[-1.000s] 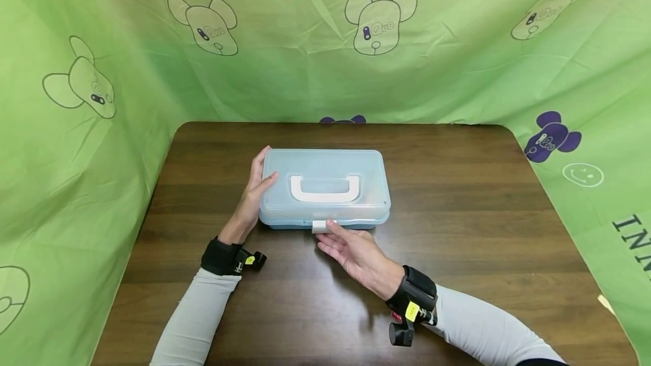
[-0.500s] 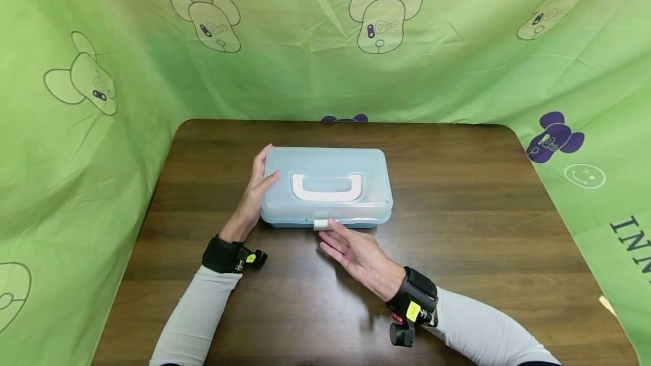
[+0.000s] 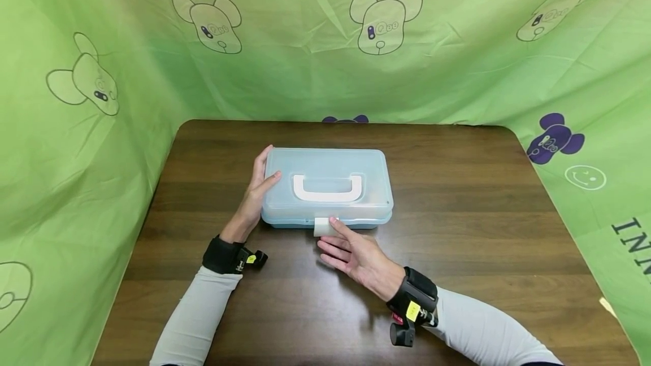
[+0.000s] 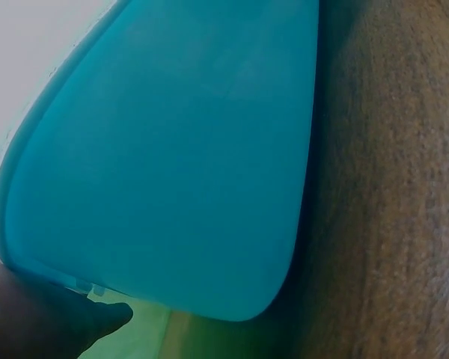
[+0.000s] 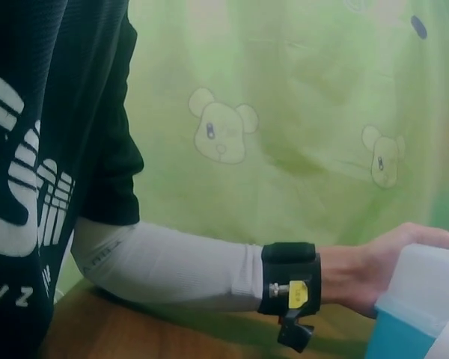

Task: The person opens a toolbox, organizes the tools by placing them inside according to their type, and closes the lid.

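Note:
A light-blue plastic storage box (image 3: 330, 161) with a translucent lid and a white carry handle (image 3: 328, 196) stands on the wooden table. My left hand (image 3: 252, 196) grips its left end, thumb over the lid and fingers reaching to the back corner. At the front centre is a white latch (image 3: 323, 227), tilted outward from the box. My right hand (image 3: 364, 257) has its thumb on the latch's right side and its fingers just under it. The left wrist view shows the box's blue end wall (image 4: 172, 157) close up, with dark fingers (image 4: 97, 318) at its lower corner. The lid is down.
The brown wooden table (image 3: 458, 213) extends around the box. A green curtain (image 3: 295, 72) printed with bear heads hangs behind the table and along both sides. Black camera straps (image 3: 413, 290) circle both wrists over pale sleeves.
The white latch has swung outward at its lower edge and shows more of its face. My right fingers have dropped slightly lower. The left hand keeps its hold on the box.

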{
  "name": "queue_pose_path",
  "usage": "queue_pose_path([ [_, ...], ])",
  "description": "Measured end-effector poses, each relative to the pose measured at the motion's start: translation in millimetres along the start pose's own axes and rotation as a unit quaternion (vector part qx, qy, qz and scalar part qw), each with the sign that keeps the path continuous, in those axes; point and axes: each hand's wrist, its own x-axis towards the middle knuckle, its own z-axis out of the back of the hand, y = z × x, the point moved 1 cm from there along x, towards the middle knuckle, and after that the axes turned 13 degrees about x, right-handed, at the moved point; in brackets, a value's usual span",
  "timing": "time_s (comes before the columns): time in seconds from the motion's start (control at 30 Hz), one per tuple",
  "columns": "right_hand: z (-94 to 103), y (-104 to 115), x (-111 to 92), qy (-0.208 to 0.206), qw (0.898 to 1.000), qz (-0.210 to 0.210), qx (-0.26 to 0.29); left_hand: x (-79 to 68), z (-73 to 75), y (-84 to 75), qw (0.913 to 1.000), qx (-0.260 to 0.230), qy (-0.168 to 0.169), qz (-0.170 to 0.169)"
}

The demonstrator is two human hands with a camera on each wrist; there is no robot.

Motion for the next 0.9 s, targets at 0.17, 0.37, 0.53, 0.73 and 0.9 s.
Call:
queue_pose_path([
  [0.17,0.2,0.4,4.9,0.022,0.999,0.029,-0.012,-0.8,1.9,-2.3,1.0000,-0.001,-0.004,-0.001],
  [0.37,3.0,-4.2,8.1,0.051,0.997,0.057,-0.017,-2.6,3.2,0.0,1.0000,0.000,-0.006,0.003],
  [0.53,3.0,-6.5,9.9,0.070,0.996,0.061,-0.005,-3.7,3.9,0.3,0.9999,0.005,-0.011,-0.001],
  [0.73,1.3,-7.3,7.5,0.069,0.997,0.037,0.019,-5.2,4.1,-0.9,1.0000,0.004,-0.009,0.001],
  [0.9,4.5,-5.4,5.6,0.069,0.997,0.027,0.011,-6.7,3.8,-1.4,0.9999,0.009,-0.008,0.003],
])
